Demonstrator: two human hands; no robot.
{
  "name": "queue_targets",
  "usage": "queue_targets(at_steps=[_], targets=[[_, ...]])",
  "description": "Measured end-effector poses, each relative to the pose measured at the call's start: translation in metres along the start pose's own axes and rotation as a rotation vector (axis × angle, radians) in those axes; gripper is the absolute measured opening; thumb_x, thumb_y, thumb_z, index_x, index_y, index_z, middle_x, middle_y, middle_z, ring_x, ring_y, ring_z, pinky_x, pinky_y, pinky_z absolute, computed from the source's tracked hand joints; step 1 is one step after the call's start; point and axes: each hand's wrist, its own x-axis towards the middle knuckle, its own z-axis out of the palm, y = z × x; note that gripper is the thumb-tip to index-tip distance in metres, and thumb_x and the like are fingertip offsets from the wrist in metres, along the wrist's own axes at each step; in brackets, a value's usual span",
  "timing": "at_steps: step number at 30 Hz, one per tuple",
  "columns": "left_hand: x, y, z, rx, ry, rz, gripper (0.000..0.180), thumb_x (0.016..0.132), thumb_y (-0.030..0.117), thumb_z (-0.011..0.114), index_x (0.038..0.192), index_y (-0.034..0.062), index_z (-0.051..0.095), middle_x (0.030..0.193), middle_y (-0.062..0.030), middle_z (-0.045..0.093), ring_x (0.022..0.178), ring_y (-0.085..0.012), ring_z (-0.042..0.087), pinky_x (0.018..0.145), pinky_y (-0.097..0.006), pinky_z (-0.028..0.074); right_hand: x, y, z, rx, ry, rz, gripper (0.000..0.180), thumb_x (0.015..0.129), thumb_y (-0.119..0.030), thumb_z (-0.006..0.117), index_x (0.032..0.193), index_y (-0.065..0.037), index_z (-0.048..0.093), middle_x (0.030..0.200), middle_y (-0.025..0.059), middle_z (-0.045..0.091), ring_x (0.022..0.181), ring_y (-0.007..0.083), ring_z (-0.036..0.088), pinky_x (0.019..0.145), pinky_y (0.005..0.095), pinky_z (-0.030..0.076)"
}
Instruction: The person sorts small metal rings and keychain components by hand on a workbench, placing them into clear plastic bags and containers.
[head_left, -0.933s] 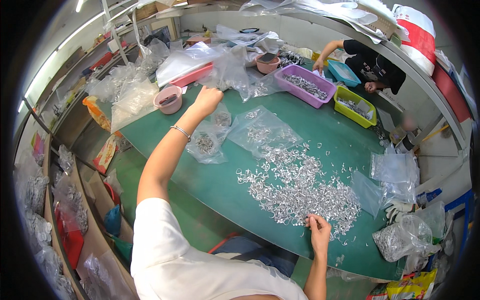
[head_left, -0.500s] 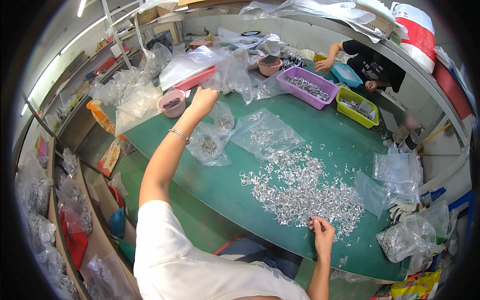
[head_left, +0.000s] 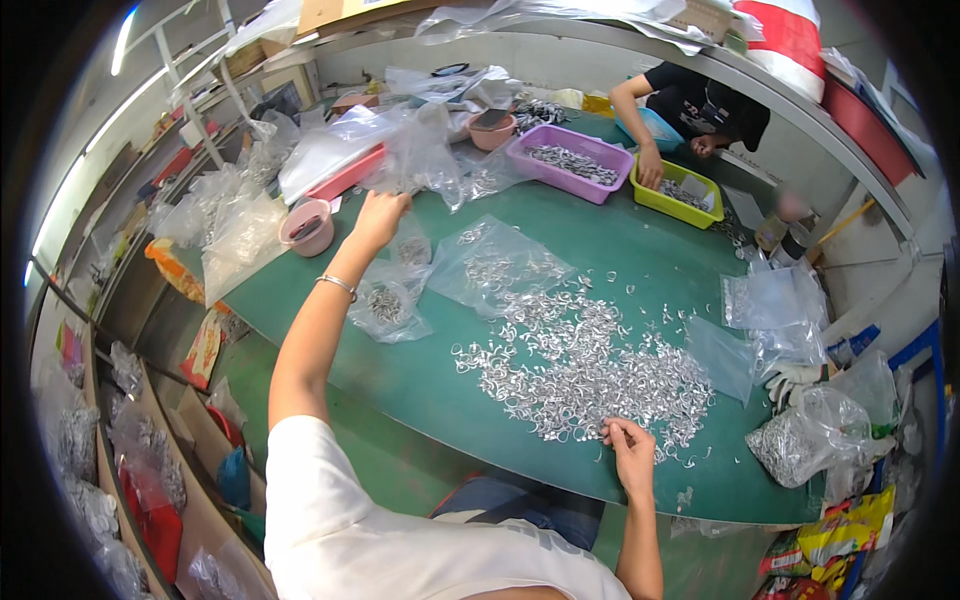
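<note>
A wide heap of small silvery metal ring-like pieces (head_left: pixel 590 370) lies on the green table (head_left: pixel 400 385). At its near edge my right hand (head_left: pixel 632 455) is closed, thumb and fingertips pressed together; what they hold is too small to make out. My left arm is stretched far forward. My left hand (head_left: pixel 378 222) is closed above the table near the clear plastic bags (head_left: pixel 410 160), and whatever is between its fingers is hidden. Below it lie a clear bag of small metal pieces (head_left: pixel 385 305) and a larger flat bag with more pieces (head_left: pixel 495 268).
A pink tub (head_left: pixel 306 228) stands left of my left hand. At the back are a purple basket (head_left: pixel 570 163) and a yellow-green basket (head_left: pixel 678 200), both with metal pieces. A co-worker's hand (head_left: pixel 650 165) reaches into the latter. A full bag (head_left: pixel 790 445) sits at the right edge.
The view has shifted, so the table appears further left and higher. The co-worker's hand has moved down to the yellow-green basket. My hands keep nearly the same places over the table.
</note>
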Motion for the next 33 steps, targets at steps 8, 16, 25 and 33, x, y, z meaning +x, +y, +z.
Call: queue_targets(at_steps=[8, 16, 25, 33], targets=[[-0.010, 0.017, 0.004, -0.049, 0.088, -0.117, 0.025, 0.081, 0.009, 0.057, 0.106, 0.0090, 0.056, 0.080, -0.0125, 0.063, 0.083, -0.0288, 0.060, 0.074, -0.043, 0.040, -0.002, 0.001, 0.000, 0.064, 0.040, -0.027, 0.017, 0.090, -0.007, 0.053, 0.095, 0.003, 0.065, 0.079, 0.0057, 0.064, 0.064, 0.0082, 0.054, 0.059, 0.0207, 0.042], [-0.037, 0.081, -0.020, -0.344, 0.548, -0.156, 0.037, 0.082, 0.003, 0.058, 0.118, 0.0049, 0.050, 0.099, -0.0105, 0.060, 0.095, -0.0256, 0.056, 0.085, -0.037, 0.038, -0.006, 0.009, -0.013, 0.116, 0.078, -0.002, 0.018, 0.092, -0.009, 0.050, 0.099, 0.003, 0.062, 0.078, 0.0047, 0.063, 0.062, 0.0066, 0.052, 0.057, 0.0200, 0.042], [-0.048, 0.221, -0.024, -0.583, 0.338, 0.039, 0.037, 0.076, -0.004, 0.059, 0.112, 0.0024, 0.052, 0.108, -0.0160, 0.055, 0.105, -0.0325, 0.051, 0.093, -0.038, 0.038, -0.005, 0.012, -0.054, 0.216, 0.278, -0.075, 0.031, 0.095, -0.012, 0.043, 0.123, 0.003, 0.044, 0.076, 0.0083, 0.061, 0.060, 0.0076, 0.051, 0.057, 0.0205, 0.043], [0.005, 0.334, 0.013, -0.712, 0.035, 0.234, 0.045, 0.076, 0.001, 0.062, 0.119, 0.0033, 0.046, 0.116, -0.0162, 0.047, 0.110, -0.0345, 0.045, 0.094, -0.042, 0.036, 0.010, 0.016, -0.105, 0.266, 0.282, -0.010, 0.035, 0.094, -0.012, 0.045, 0.126, 0.001, 0.036, 0.080, 0.0098, 0.061, 0.066, 0.0103, 0.053, 0.061, 0.0219, 0.043]])
